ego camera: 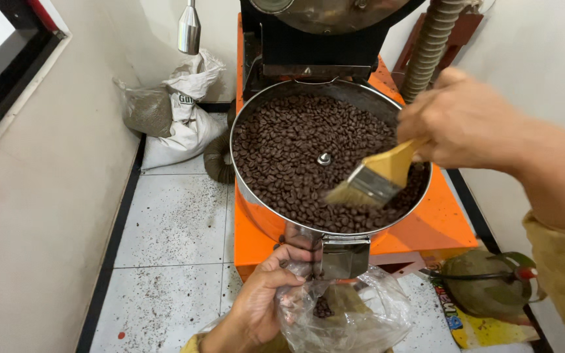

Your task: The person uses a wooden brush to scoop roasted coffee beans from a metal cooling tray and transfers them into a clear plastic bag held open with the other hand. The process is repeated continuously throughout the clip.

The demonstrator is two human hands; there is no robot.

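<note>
White floor tiles [178,222] speckled with dark crumbs meet a pale wall. Right hand [465,121] has its grip closed on the wooden handle of a flat brush [374,180], bristles touching roasted coffee beans [295,150] in a round metal tray [246,117] on an orange roaster [426,225]. Left hand [263,301] pinches a clear plastic bag [354,314] open under the tray's chute [342,256]. White sacks [181,124] sit in the corner.
</note>
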